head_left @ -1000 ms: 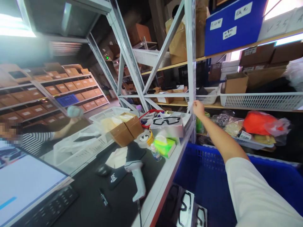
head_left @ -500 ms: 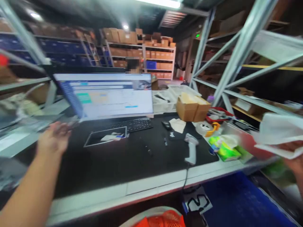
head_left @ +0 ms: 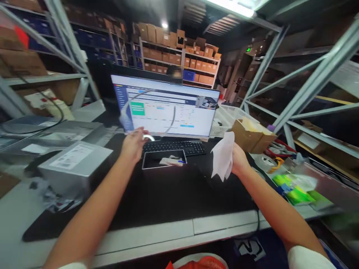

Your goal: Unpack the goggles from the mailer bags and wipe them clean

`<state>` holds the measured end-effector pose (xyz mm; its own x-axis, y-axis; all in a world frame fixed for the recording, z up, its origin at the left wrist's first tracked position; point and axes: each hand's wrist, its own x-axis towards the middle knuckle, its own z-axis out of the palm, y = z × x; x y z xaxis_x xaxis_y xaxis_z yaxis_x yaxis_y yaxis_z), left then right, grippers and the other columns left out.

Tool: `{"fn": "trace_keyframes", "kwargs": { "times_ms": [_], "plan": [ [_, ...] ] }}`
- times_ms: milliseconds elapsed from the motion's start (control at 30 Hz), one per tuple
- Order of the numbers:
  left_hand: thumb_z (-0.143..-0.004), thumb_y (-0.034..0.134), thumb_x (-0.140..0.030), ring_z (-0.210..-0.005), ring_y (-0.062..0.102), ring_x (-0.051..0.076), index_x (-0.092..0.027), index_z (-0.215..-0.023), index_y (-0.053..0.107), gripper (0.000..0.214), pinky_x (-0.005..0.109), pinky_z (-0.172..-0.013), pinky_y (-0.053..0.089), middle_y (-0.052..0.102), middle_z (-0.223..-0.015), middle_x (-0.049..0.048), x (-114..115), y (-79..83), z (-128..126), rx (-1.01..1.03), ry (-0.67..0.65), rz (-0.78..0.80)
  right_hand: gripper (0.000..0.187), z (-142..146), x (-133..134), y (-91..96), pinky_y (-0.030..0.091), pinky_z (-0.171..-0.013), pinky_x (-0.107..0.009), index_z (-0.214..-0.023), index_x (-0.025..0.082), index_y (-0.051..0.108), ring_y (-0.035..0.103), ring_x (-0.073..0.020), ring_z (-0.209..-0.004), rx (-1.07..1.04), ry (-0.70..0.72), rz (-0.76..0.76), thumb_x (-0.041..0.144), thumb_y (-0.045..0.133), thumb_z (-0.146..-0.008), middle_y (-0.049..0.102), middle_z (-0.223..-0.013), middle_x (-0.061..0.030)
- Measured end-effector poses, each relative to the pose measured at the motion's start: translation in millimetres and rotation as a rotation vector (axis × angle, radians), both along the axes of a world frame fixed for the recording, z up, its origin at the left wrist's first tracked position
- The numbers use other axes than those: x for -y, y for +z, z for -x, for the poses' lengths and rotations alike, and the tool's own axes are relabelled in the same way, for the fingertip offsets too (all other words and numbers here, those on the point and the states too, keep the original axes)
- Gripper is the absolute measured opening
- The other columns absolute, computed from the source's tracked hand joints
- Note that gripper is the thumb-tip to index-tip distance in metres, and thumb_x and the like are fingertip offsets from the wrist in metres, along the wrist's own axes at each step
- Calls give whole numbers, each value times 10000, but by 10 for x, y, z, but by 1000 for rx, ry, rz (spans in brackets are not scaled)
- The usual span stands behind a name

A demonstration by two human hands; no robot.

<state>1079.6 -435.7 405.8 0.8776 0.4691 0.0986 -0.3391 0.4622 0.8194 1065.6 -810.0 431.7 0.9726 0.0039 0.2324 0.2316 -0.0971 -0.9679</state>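
Observation:
My left hand, fingers closed, is in front of the monitor's lower edge. It grips a thin, grey-white curved band that arches across the screen; its exact kind is unclear. In my right hand is a soft white sheet or pouch, held upright over the black desk mat. Between the hands lies a shallow dark tray with a pale rim, holding a small white packet. Behind the tray is a black keyboard.
A monitor stands at the back. To the left is a grey wrapped parcel with a label. On the right are an open cardboard box, a tape roll and a green tissue pack. Metal rack posts rise on both sides.
My view has turned left. My left hand has moved in front of the monitor, with the curved band now visible. My right hand has brought the white sheet from the far right over the mat.

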Motion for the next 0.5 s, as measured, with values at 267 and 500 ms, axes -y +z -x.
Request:
{"fn": "trace_keyframes", "kwargs": {
  "times_ms": [267, 500],
  "plan": [
    [-604, 912, -370, -776, 654, 132, -151, -937, 686, 458, 245, -693, 438, 697, -829, 27, -183, -79, -65, 88, 60, 79, 341, -429, -1380, -294, 433, -699, -287, -1017, 226, 526, 569, -186, -770, 284, 268, 657, 457, 275, -998, 619, -858, -40],
    [-548, 943, -378, -734, 651, 121, -161, -915, 688, 496, 264, -742, 475, 704, -818, 15, -201, 39, 41, 110, 30, 171, 359, -284, -1957, -531, 428, -665, -293, -1021, 208, 699, 640, -204, -699, 188, 659, 1066, 495, 490, -968, 718, -792, -64]
  ]
}}
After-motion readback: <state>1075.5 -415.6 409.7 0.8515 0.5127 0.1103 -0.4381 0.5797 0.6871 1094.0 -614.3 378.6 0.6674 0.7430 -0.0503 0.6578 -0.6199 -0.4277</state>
